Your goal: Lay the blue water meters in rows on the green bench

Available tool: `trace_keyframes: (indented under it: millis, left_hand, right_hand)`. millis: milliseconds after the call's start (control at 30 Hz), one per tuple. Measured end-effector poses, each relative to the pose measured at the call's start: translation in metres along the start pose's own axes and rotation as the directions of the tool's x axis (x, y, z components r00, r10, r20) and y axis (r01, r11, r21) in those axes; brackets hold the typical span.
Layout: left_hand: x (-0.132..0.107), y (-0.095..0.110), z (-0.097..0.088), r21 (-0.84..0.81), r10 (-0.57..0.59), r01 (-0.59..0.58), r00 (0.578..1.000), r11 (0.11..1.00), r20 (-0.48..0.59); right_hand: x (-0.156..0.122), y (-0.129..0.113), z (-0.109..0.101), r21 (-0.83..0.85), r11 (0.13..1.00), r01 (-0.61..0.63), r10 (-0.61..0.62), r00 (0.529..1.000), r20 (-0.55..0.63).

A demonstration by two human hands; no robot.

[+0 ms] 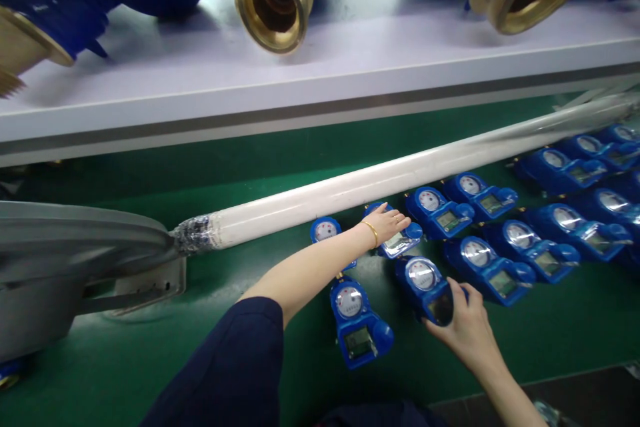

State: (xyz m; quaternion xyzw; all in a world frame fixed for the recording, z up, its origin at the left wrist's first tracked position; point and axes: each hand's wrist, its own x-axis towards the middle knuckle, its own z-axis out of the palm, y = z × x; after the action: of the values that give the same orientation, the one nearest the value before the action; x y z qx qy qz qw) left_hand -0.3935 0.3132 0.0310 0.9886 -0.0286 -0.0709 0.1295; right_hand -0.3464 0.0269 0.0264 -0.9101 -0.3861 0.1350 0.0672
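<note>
My left hand lies over a blue water meter, fingers stretched out and partly covering its dial. My right hand grips the near end of another blue water meter, thumb on one side and fingers on the other. A dark, shiny face shows between thumb and fingers, and the meter's end is hidden by the hand. Closer to me, a separate water meter shows its round dial and grey display. Behind my left forearm, one more water meter is mostly covered.
Several blue meters stand in rows to the right on the green tabletop. A long white tube runs behind them. At left is a grey machine part. Larger brass-ended meters sit on a white shelf above.
</note>
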Motion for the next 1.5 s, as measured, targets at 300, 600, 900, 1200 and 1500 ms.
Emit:
trace_keyframes:
  millis: [300,600,900,1200,1500]
  left_hand:
    - [0.008,-0.003,-0.009,-0.002,0.010,-0.010,0.994,1.000,0.110]
    - [0.011,-0.008,-0.005,-0.023,0.049,-0.047,0.992,0.999,0.116]
    - [0.008,-0.008,-0.009,-0.021,0.048,-0.046,0.991,0.999,0.123]
    - [-0.003,0.018,0.010,0.021,-0.178,0.178,0.984,0.984,-0.016]
    - [-0.010,0.046,0.015,0.005,-0.343,0.344,0.938,0.939,-0.055]
  right_hand:
    - [0.000,-0.005,-0.005,0.026,1.000,0.012,-0.012,1.000,-0.009]
    - [0.002,-0.002,-0.005,0.003,1.000,0.008,-0.008,1.000,0.017]
    - [0.002,0.002,-0.004,0.027,1.000,0.015,-0.016,1.000,0.017]
    - [-0.002,0.007,0.008,-0.040,0.997,0.065,-0.066,0.997,-0.033]
    - [-0.002,0.012,0.016,-0.067,0.996,0.063,-0.065,0.997,-0.029]
